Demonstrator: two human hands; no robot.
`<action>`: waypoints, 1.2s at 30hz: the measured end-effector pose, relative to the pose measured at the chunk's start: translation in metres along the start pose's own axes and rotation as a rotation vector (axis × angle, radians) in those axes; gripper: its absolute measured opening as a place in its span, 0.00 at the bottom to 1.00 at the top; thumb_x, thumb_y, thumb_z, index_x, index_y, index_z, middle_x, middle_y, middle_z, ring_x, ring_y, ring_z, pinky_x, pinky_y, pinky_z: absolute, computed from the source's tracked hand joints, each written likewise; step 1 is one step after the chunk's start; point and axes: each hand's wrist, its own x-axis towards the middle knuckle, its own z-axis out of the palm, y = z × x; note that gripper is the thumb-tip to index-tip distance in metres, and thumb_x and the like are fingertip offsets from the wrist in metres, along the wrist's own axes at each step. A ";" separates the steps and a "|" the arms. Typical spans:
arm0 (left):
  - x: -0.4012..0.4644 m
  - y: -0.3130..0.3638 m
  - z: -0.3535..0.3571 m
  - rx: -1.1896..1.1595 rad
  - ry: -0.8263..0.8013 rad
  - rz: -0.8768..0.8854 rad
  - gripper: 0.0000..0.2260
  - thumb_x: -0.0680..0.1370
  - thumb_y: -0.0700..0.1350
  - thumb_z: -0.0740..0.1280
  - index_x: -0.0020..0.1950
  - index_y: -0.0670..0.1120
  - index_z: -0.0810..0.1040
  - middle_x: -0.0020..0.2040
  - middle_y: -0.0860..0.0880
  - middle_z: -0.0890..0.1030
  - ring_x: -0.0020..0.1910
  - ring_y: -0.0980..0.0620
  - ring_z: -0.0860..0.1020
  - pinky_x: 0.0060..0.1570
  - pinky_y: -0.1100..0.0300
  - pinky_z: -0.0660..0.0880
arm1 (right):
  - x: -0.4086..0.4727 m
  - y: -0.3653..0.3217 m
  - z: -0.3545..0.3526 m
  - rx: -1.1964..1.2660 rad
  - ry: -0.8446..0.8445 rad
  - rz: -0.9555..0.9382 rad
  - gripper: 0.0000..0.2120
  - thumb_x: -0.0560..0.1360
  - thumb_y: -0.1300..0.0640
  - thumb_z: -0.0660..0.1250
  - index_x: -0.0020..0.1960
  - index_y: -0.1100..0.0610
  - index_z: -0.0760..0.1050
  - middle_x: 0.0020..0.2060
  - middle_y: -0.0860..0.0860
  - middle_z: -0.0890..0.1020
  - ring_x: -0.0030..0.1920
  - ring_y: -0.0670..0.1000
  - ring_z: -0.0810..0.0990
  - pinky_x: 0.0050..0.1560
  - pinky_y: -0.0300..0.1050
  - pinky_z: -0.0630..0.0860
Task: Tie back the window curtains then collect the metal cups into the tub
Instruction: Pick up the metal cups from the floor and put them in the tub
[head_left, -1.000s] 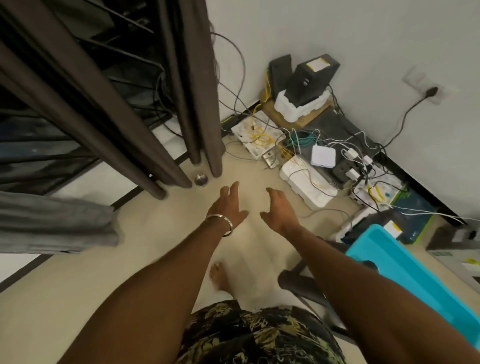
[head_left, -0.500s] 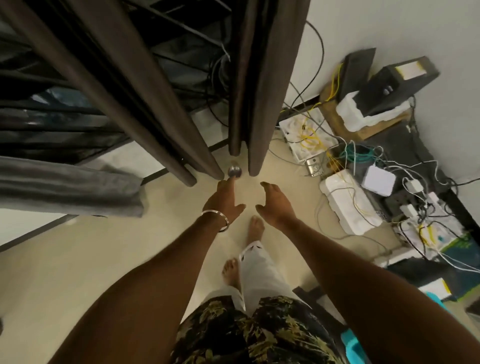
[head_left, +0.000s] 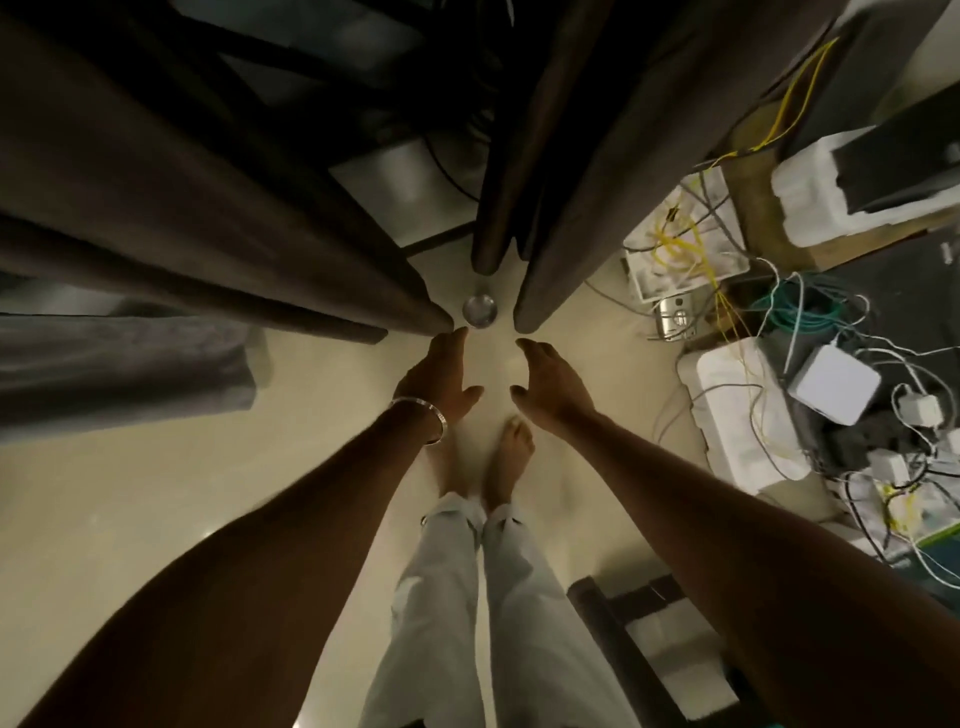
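Now | both hands, left (head_left: 441, 376) and right (head_left: 550, 387), are hovering loosely open, holding nothing | cup (head_left: 479, 310) is standing just beyond, between curtains (head_left: 270, 208)

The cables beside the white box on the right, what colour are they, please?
Yellow cables, clearest in the head view.

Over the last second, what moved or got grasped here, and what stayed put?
The person stepped toward the curtains and now looks straight down, both feet in view. Both hands came forward: the left hand has its fingertips just short of the metal cup, the right hand a little further off. Nothing was grasped or released. The cup stayed on the floor between the curtain hems; both hands stayed open.
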 end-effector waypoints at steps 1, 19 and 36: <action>0.015 -0.006 0.006 0.010 -0.012 0.002 0.38 0.76 0.48 0.71 0.79 0.47 0.52 0.79 0.44 0.58 0.73 0.40 0.68 0.65 0.46 0.73 | 0.016 0.002 0.006 0.011 0.000 0.004 0.34 0.75 0.56 0.68 0.77 0.56 0.57 0.74 0.56 0.66 0.70 0.57 0.69 0.66 0.51 0.71; 0.272 -0.150 0.164 0.167 -0.044 0.023 0.39 0.78 0.49 0.69 0.80 0.41 0.49 0.78 0.41 0.59 0.76 0.42 0.61 0.72 0.52 0.62 | 0.287 0.104 0.189 -0.053 0.058 0.013 0.37 0.76 0.58 0.68 0.78 0.55 0.52 0.73 0.56 0.66 0.69 0.58 0.71 0.60 0.51 0.75; 0.413 -0.219 0.241 0.029 -0.024 -0.014 0.49 0.73 0.45 0.76 0.81 0.44 0.43 0.80 0.44 0.54 0.73 0.40 0.67 0.66 0.50 0.70 | 0.426 0.171 0.268 -0.093 0.088 -0.021 0.45 0.73 0.57 0.72 0.79 0.58 0.46 0.76 0.57 0.60 0.72 0.61 0.66 0.67 0.54 0.68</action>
